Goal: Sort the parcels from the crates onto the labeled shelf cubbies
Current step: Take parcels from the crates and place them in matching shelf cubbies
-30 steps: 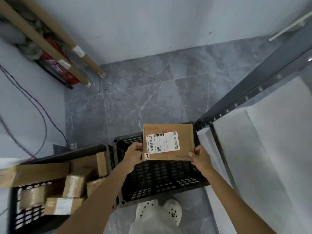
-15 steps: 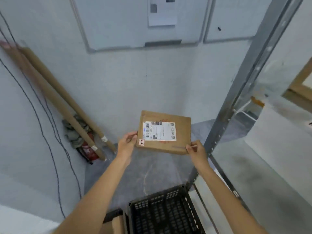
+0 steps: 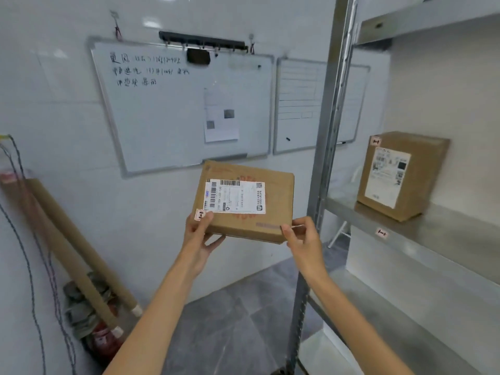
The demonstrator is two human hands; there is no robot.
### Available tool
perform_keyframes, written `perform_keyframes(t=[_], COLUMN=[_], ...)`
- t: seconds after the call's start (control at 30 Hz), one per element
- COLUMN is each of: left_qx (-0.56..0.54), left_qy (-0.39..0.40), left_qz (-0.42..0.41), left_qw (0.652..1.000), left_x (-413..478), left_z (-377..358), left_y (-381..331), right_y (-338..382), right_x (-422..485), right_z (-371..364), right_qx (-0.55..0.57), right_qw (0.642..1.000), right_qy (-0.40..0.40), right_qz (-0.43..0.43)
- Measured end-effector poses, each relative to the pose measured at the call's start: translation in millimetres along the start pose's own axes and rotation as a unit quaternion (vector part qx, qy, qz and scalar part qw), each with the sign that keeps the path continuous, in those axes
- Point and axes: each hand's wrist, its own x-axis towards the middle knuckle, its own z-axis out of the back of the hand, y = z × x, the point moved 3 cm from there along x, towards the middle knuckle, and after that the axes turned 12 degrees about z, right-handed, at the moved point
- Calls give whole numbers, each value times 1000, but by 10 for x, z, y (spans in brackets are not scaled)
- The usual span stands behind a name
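I hold a flat brown cardboard parcel (image 3: 270, 201) with a white shipping label and a small pink tag at its lower left corner. My left hand (image 3: 198, 234) grips that lower left corner, and my right hand (image 3: 300, 235) grips the lower right corner. The parcel hangs in the air just left of the grey metal shelf upright (image 3: 324, 163). On the shelf board (image 3: 443, 234) to the right stands another brown box (image 3: 422, 169) with a white label and a pink tag. A small pink tag (image 3: 382, 233) is stuck on the shelf's front edge. The crates are out of view.
Two whiteboards (image 3: 167, 117) hang on the white wall behind the parcel. Long cardboard tubes (image 3: 70, 250) lean in the left corner over a red object, with thin cables (image 3: 29, 266) beside them. A lower shelf board (image 3: 405, 307) and grey tiled floor (image 3: 232, 320) lie below.
The view has swung upward from the floor and crates to the wall and shelf. Both hands have lifted the parcel higher, and the crates have dropped out of sight.
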Motion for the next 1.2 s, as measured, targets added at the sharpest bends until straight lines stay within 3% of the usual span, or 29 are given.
perform_keyframes(t=[0.13, 0.27, 0.33, 0.43, 0.57, 0.87, 1.1, 1.2], left_qx=[36, 144, 183, 220, 240, 237, 262, 299], left_qy=[33, 101, 135, 185, 209, 266, 353, 412], left_qz=[-5, 5, 8, 8, -3, -14, -2, 16], left_qw=[999, 984, 974, 958, 948, 934, 898, 861], left_x=[-51, -172, -258, -411, -735, -1087, -1024, -993], left_z=[-151, -333, -458, -706, -1095, -1595, -1931, -1940], left_y=[-96, -190, -178, -170, -139, 130, 210, 303], right_y=[231, 578, 690, 711, 740, 907, 1030, 1041], right_x=[-39, 89, 62, -141, -622, -1203, -1168, -1073], right_z=[371, 991, 1197, 1343, 1390, 1779, 2111, 2182], right_qx=[8, 23, 1, -4, 102, 125, 95, 96], right_qw=[1000, 997, 999, 981, 955, 988, 995, 992], right_qy=[-24, -61, 24, 192, 267, 80, -32, -82], right_qz=[-11, 43, 42, -31, -84, -45, -16, 3])
